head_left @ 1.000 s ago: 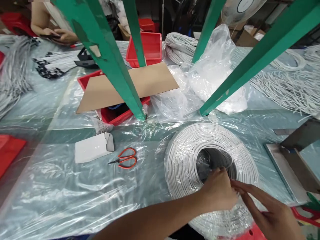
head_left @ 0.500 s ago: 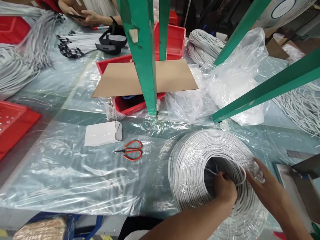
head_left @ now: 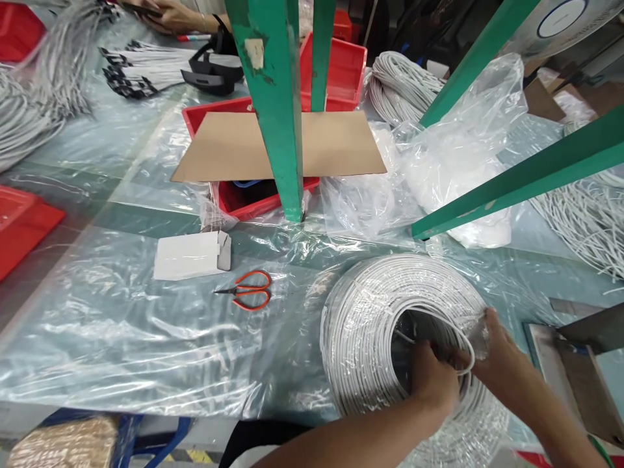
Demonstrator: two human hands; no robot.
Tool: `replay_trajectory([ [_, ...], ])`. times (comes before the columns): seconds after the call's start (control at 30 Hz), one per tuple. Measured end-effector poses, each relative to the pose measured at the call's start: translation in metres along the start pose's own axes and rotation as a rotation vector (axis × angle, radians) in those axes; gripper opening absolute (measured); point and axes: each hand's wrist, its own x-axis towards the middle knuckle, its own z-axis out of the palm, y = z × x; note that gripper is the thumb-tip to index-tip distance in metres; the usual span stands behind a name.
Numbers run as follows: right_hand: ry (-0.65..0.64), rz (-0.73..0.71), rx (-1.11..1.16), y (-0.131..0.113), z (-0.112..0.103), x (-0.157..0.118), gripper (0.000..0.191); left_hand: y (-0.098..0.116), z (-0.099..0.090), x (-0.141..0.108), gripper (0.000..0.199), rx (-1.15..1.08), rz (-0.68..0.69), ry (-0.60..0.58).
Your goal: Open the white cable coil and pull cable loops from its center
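A: Where are the two hands?

B: Both sit at the hollow of the big cable coil (head_left: 370, 325), at about 5 o'clock in the head view. The left hand (head_left: 431, 380) is curled inside the hole, fingers closed around a single loop of white cable (head_left: 463, 344). The right hand (head_left: 502, 364) lies on the coil's rim at 3 o'clock from the left one, pinching the same loop together with a bit of the clear wrap (head_left: 480, 335). So they are close together, nearly touching, both clamped on that loop

A: And how does the coil lie from them?

B: Flat on the plastic-covered table (head_left: 121, 338), its axis upright, its bulk spreading to 10 and 11 o'clock from the hands. The loop arches over the hole from the left hand to the right. The left hand is nearer the centre, the right nearer the outer edge

A: Further out?

B: Red scissors (head_left: 246, 298) at 9 o'clock from the coil, well apart, with a white box (head_left: 188, 255) beyond them. At 12 o'clock a green post (head_left: 277, 110) stands by a red tray (head_left: 253, 198) under a cardboard sheet (head_left: 234, 149). Another person's hands (head_left: 170, 14) show at the far top edge
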Motion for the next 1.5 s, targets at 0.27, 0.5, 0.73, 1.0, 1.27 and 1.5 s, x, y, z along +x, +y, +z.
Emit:
replay_trajectory([
  [0.27,-0.209,0.125,0.057,-0.015,-0.024,-0.002,0.097,0.002,-0.018,-0.036,0.039,0.710,0.369,-0.256],
  [0.5,-0.199,0.094,0.062,0.006,-0.025,0.004,0.091,0.020,-0.025,-0.047,0.045,0.949,0.324,-0.438],
  [0.73,-0.188,0.024,0.109,0.016,-0.019,0.005,0.093,0.008,-0.020,-0.041,0.053,0.885,0.256,-0.477],
  [1.0,-0.318,0.119,0.206,0.027,-0.020,0.008,0.106,0.022,-0.030,-0.039,0.048,1.045,0.244,-0.535],
  [1.27,-0.307,0.140,0.342,0.039,-0.009,0.007,0.112,0.012,-0.029,-0.031,0.044,0.870,0.292,-0.394],
  [1.5,-0.174,0.167,0.529,0.023,-0.017,-0.018,0.087,0.028,-0.056,-0.036,0.025,1.399,0.746,-0.307],
])
